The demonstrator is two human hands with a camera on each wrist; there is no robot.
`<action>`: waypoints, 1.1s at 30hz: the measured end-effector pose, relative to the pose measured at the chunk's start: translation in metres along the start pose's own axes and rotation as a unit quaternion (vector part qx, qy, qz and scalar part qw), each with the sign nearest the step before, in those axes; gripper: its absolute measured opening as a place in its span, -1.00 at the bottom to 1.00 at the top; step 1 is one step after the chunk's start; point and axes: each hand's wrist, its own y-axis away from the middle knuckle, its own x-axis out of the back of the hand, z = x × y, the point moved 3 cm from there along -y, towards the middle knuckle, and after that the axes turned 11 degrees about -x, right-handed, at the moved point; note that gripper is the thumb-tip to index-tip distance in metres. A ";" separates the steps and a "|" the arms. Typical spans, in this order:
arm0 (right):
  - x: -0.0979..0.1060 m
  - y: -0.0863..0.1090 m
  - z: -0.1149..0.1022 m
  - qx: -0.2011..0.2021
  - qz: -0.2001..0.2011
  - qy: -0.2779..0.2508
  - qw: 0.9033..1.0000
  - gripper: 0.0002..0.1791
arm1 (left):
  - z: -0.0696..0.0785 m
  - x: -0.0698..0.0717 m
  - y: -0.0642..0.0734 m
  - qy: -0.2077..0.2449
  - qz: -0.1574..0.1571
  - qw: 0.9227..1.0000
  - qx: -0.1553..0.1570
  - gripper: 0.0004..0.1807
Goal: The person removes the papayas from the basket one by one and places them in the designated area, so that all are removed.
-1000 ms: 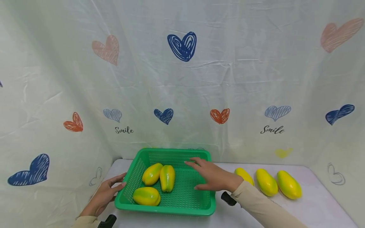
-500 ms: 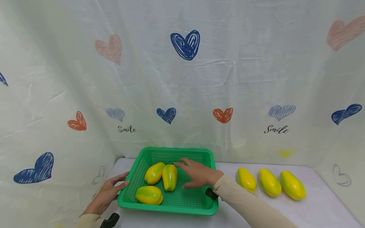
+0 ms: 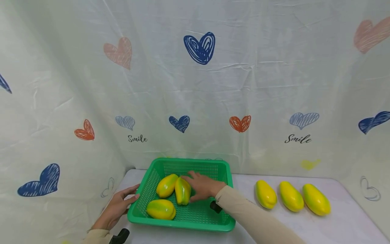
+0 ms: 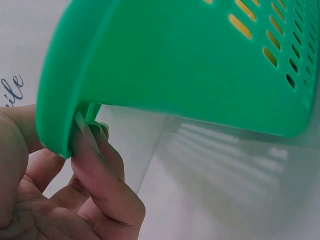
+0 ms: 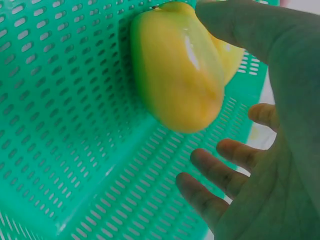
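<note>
A green plastic basket (image 3: 182, 226) with slotted walls stands on the table, holding three yellow-green papayas. My left hand (image 3: 117, 205) grips its left rim; in the left wrist view the fingers (image 4: 107, 185) curl up under the rim's edge. My right hand (image 3: 205, 185) is inside the basket, at the right side of the middle papaya (image 3: 182, 191). In the right wrist view the fingers are spread and the thumb (image 5: 235, 22) overlaps a papaya (image 5: 177, 70); whether it touches is unclear. The other two are the back-left papaya (image 3: 167, 185) and the front papaya (image 3: 161, 209).
Three more papayas lie in a row on the white table (image 3: 344, 217) to the right: a left one (image 3: 266, 194), a middle one (image 3: 291, 196) and a right one (image 3: 316, 200). A heart-printed curtain (image 3: 213, 91) hangs behind the table and along its left side.
My right hand has moved left and down, from the basket's right side to the middle papaya. My left hand stays on the rim. The view has shifted slightly.
</note>
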 end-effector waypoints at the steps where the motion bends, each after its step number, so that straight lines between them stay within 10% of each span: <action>1: -0.001 -0.002 -0.001 -0.002 -0.001 0.002 1.000 -0.04 | 0.000 0.000 0.000 0.002 0.000 1.000 0.000 -0.35; 33: -0.027 -0.022 -0.016 -0.027 -0.013 0.027 0.999 -0.03 | 0.000 -0.001 0.001 0.008 0.000 1.000 0.000 -0.32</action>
